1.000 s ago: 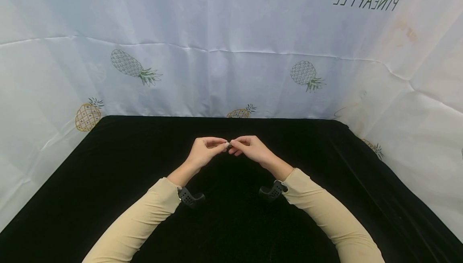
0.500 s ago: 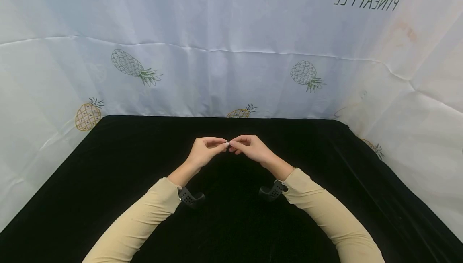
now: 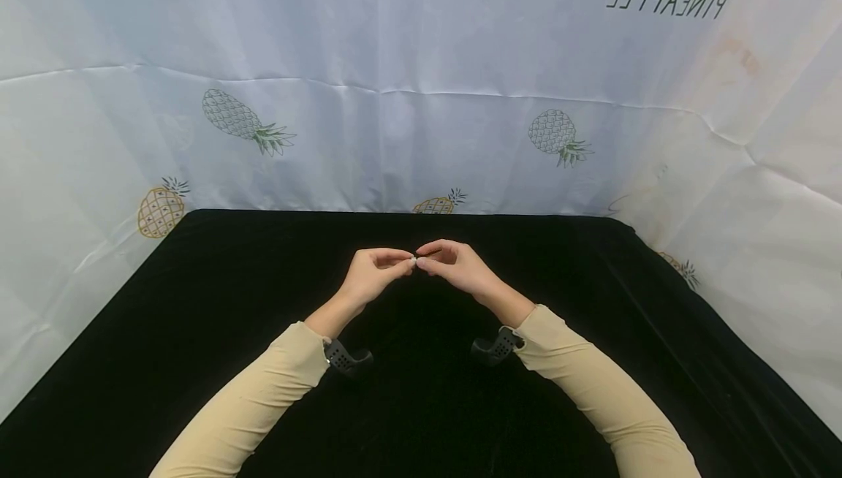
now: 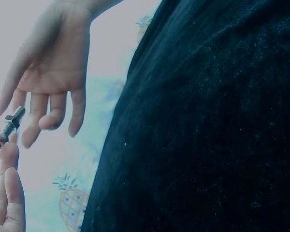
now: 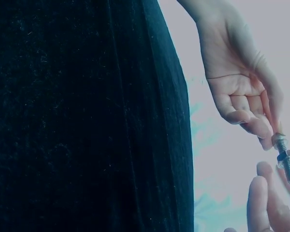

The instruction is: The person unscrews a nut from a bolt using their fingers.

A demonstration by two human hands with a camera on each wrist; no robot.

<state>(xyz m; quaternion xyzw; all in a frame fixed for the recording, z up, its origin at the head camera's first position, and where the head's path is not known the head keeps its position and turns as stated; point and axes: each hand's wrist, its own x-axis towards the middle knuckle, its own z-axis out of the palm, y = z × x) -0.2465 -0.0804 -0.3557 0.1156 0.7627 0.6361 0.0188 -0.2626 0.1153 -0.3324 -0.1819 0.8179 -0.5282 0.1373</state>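
Thumb and fingers of my left hand pinch a small metal bolt by its head end, seen best in the right wrist view. Partway along the threaded shank sits a hex nut. My right hand is at the bolt's free end, its thumb and index finger parted around it without gripping. In the left wrist view the bolt points up toward the right hand, whose fingers are spread. Both hands are raised over the black cloth, fingertips close together.
A black cloth covers the table. Behind it and along both sides hangs a white curtain printed with pineapples. A dark wrist strap is on the left wrist, and another strap is on the right.
My right thumb and index finger have moved apart; earlier they were pinched together at the bolt. My left hand has stayed in place, still holding the bolt.
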